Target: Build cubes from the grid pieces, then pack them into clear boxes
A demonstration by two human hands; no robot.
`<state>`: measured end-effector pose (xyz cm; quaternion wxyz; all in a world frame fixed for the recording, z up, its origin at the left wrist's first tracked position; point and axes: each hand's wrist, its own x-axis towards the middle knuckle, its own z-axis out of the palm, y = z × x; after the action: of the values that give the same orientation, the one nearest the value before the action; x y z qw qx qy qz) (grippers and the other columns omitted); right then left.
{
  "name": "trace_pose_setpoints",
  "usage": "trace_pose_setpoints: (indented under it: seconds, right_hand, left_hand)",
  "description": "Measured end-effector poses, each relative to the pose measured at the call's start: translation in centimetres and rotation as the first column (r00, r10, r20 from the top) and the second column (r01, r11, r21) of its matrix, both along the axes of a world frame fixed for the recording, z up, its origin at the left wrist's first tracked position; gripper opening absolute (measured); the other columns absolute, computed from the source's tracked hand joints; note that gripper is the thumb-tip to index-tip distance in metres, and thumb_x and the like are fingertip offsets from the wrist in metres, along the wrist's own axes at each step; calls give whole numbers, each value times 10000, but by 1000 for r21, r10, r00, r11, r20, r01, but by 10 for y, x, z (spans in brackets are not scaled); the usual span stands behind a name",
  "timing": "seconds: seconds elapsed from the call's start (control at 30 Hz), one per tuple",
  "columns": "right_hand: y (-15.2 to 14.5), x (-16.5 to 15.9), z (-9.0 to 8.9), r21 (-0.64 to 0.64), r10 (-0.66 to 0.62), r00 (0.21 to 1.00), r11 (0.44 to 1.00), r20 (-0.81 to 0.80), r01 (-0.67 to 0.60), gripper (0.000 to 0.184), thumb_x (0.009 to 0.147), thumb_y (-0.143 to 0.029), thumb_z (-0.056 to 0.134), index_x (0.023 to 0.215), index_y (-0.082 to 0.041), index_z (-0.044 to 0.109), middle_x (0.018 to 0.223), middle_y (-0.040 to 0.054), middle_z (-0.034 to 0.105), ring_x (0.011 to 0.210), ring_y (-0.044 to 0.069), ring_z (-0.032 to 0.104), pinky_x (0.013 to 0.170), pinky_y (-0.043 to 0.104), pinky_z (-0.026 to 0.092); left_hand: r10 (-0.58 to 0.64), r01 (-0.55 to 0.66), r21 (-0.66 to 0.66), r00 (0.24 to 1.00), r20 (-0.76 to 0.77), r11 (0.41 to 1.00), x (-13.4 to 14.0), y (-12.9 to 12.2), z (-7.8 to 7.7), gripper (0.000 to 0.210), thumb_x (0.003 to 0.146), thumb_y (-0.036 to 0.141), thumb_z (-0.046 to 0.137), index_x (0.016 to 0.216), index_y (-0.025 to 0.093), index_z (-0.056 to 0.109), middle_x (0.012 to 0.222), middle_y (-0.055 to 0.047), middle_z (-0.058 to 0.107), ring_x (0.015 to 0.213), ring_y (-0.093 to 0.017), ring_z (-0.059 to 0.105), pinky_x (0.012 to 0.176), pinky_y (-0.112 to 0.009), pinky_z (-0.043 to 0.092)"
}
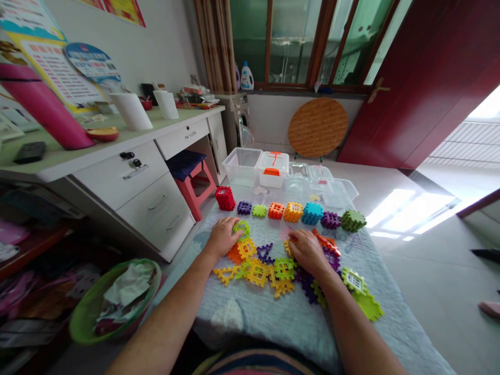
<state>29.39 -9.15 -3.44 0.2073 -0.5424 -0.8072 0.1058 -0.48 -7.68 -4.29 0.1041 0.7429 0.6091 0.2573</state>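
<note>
My left hand (224,237) is at the left of a loose pile of plastic interlocking tiles, its fingers and thumb closed on a lime-green tile (242,229). My right hand (308,251) bends over the right part of the pile, its fingertips on a yellow tile (288,248) that they partly hide. Between the hands lie a purple triangular tile (265,253), a yellow window tile (258,273) and a green window tile (285,269). Beside my right forearm are a lime tile with a white window (353,281) and a plain lime tile (367,305).
Beyond the pile stands a row of stacks sorted by colour, from a red stack (225,198) to a dark green stack (353,221). Clear plastic bins (242,165) and a lidded box with orange handles (272,179) line the far edge of the cloth-covered table (219,333).
</note>
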Motion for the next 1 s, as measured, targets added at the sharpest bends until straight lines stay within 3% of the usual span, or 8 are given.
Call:
trace_pose_setpoints:
  seconds: [0.27, 0.4, 0.57, 0.67, 0.77, 1.0]
  right_hand:
    - [1, 0, -1, 1, 6, 1000, 1000, 11, -6, 169, 838, -200, 541, 940, -161, 671, 893, 75, 674, 845, 212, 568, 765, 295, 365]
    - [2, 1, -3, 6, 9, 1000, 1000, 5, -9, 167, 847, -216, 539, 938, -168, 671, 902, 77, 677, 846, 209, 570, 759, 292, 360]
    - [3, 1, -3, 3, 4, 1000, 1000, 5, -4, 174, 842, -217, 539, 945, -172, 672, 904, 74, 676, 845, 210, 570, 763, 296, 362]
    - [2, 0, -1, 5, 9, 1000, 1000, 0, -9, 171, 840, -206, 536, 937, -167, 672, 899, 74, 675, 842, 209, 570, 763, 296, 363]
    - [1, 0, 0, 8, 12, 1000, 1000, -5, -12, 165, 837, -195, 537, 931, -165, 670, 881, 72, 674, 832, 205, 568, 761, 293, 363]
    - [1, 0, 0, 12, 14, 1000, 1000, -6, -14, 166, 842, -203, 536, 932, -163, 669, 888, 77, 675, 839, 210, 568, 759, 293, 365]
  left_hand:
    - [-209, 225, -175, 972, 102, 959, 0, 18, 19, 444, 727, 154, 594, 1171, 156, 609, 1160, -97, 641, 1063, -228, 616, 959, -334, 471]
    - [-312, 323, -259, 947, 81, 910, -4, 26, 28, 444, 719, 157, 584, 1161, 163, 617, 1152, -79, 663, 1049, -221, 627, 942, -314, 476]
    - [-338, 292, -321, 937, -94, 901, -4, 34, 28, 522, 633, 188, 693, 1149, 155, 622, 1118, -91, 657, 1027, -243, 621, 897, -290, 473]
    - [-307, 229, -385, 939, -153, 894, -1, 39, 26, 580, 595, 170, 721, 1163, 174, 610, 1037, -63, 663, 924, -219, 630, 787, -260, 478]
    - [-302, 198, -447, 938, -172, 872, 2, 44, 29, 514, 586, 197, 744, 1088, 185, 637, 951, -37, 662, 810, -193, 616, 678, -239, 450]
    - [-352, 246, -483, 925, -142, 840, -2, 48, 42, 342, 563, 226, 756, 881, 188, 637, 850, 7, 635, 787, -179, 575, 641, -220, 400]
